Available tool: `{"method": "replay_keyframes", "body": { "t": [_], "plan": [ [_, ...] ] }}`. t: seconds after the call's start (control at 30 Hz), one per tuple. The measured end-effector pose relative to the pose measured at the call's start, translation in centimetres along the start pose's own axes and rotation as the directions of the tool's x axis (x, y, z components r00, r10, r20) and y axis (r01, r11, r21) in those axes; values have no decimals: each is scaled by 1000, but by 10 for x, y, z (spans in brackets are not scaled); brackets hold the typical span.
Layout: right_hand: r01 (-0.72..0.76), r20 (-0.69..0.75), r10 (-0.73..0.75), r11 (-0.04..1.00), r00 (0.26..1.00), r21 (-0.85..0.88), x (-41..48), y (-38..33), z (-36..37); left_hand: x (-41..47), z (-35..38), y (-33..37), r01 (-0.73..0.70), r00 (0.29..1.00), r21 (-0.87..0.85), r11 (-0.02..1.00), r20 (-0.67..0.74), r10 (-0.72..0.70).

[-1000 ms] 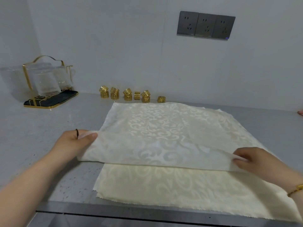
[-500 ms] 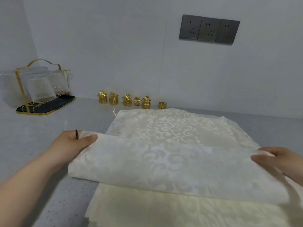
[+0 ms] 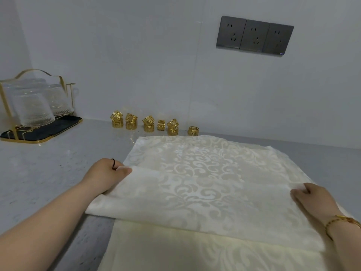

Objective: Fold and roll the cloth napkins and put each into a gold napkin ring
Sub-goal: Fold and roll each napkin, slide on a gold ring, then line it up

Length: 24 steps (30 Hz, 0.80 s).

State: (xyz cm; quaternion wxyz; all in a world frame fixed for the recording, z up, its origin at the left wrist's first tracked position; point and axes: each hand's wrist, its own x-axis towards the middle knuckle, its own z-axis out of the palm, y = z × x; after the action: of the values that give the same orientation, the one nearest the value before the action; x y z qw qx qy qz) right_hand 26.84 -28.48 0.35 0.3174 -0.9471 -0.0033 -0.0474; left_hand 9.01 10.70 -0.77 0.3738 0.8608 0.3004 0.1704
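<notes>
A cream damask napkin [image 3: 207,173] lies spread on the grey counter [image 3: 43,173], its near edge folded over away from me. My left hand [image 3: 106,176] pinches the folded edge's left corner. My right hand [image 3: 314,198] pinches the right corner of the same edge. Another cream napkin [image 3: 195,251] lies flat underneath, showing at the bottom. Several gold napkin rings [image 3: 148,124] stand in a row against the back wall, some stacked in twos.
A gold wire rack with upturned clear glasses [image 3: 31,106] sits on a black tray at the far left. Three dark wall sockets [image 3: 254,36] are on the wall above.
Both hands carried the napkin's near edge farther away from me, so the folded flap is wider. The view has tilted up a little.
</notes>
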Motion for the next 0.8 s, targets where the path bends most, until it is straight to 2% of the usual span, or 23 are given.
{"method": "replay_keyframes", "body": {
  "t": [0.17, 0.27, 0.3, 0.37, 0.43, 0.5, 0.53, 0.6, 0.67, 0.7, 0.73, 0.8],
  "plan": [
    [5, -50, -5, 1000, 999, 11, 9, 11, 11, 14, 5, 0, -30, 1000, 154, 988, 6, 29],
    [27, -50, -27, 1000, 998, -3, 11, 12, 12, 7, 1, 9, -33, 994, 138, 990, -102, 48],
    [29, -53, -29, 1000, 998, -3, 12, 12, 13, 1, -1, 14, -48, 988, 138, 989, -142, 68],
    [32, -51, -33, 999, 998, -28, 11, 10, 14, -15, -2, 25, -177, 966, 218, 960, -149, 212],
    [26, -29, -28, 996, 999, -81, 12, 10, 15, -38, 6, 36, -384, 914, 246, 890, -34, 404],
    [21, 10, -20, 991, 1000, -133, 12, 3, 14, -64, 24, 46, -528, 849, 212, 822, 165, 502],
    [4, 27, 1, 986, 1000, -164, 10, -3, 12, -73, 35, 48, -574, 816, 245, 781, 255, 519],
    [-4, -1, 4, 970, 1000, -243, 7, -16, 11, -81, 55, 43, -604, 788, 359, 711, 403, 466],
    [101, -85, -138, 932, 987, -348, 1, -36, 17, -80, 67, 35, -607, 773, 405, 684, 501, 389],
    [190, -79, -234, 911, 969, -367, -4, -49, 24, -81, 69, 35, -611, 765, 415, 675, 529, 368],
    [299, -31, -330, 887, 943, -352, -9, -64, 31, -80, 69, 35, -614, 763, 426, 664, 533, 364],
    [506, 154, -482, 829, 863, -238, -19, -93, 53, -81, 69, 34, -606, 771, 434, 666, 527, 359]
  ]
}}
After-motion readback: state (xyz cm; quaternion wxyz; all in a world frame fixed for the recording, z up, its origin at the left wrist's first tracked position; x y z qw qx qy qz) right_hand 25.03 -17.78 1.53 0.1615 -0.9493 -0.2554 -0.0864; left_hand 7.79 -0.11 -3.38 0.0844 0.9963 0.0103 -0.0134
